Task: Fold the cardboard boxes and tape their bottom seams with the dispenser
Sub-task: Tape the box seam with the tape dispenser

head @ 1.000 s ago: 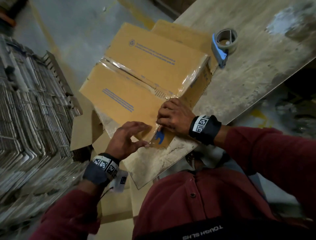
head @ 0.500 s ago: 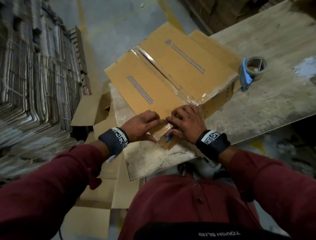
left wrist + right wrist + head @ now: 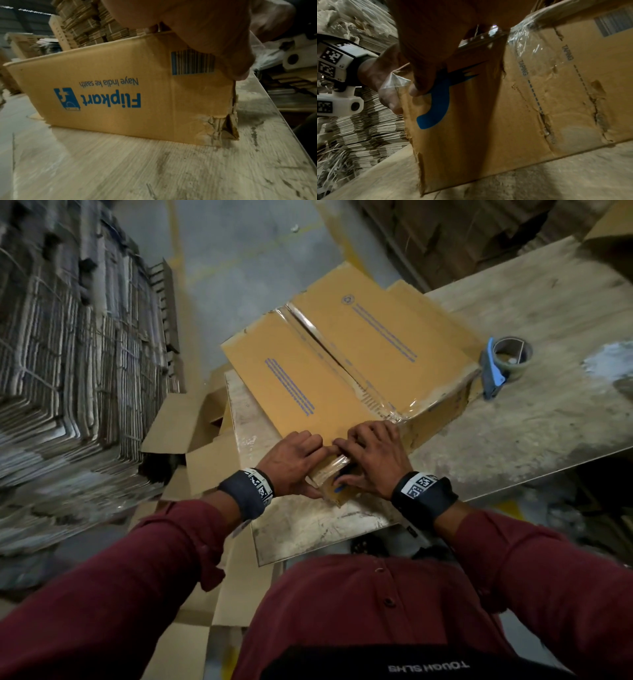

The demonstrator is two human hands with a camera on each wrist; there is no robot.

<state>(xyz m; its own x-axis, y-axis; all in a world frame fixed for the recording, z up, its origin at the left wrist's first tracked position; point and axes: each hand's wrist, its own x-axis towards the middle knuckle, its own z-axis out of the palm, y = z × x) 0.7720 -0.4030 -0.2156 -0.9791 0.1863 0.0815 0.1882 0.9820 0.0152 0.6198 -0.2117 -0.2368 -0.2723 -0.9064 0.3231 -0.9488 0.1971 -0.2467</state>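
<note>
Both hands pressing clear tape down over the near corner of the brown corrugated cardboard box (image 3: 346,364), which sits bottom-up on the worn wooden table (image 3: 548,419).

Your left hand (image 3: 291,462) lies with curled fingers on the corner, thumb on the side wall; your right hand (image 3: 371,455) does likewise, thumb on the blue mark. Judged light, stiff but crushable: corners already frayed, so hold by the flat panels. Readable: "Flipkart", "Naye India ke saath", "TAPING", a barcode. The blue-handled tape dispenser (image 3: 503,364) rests apart, to the right.
</note>
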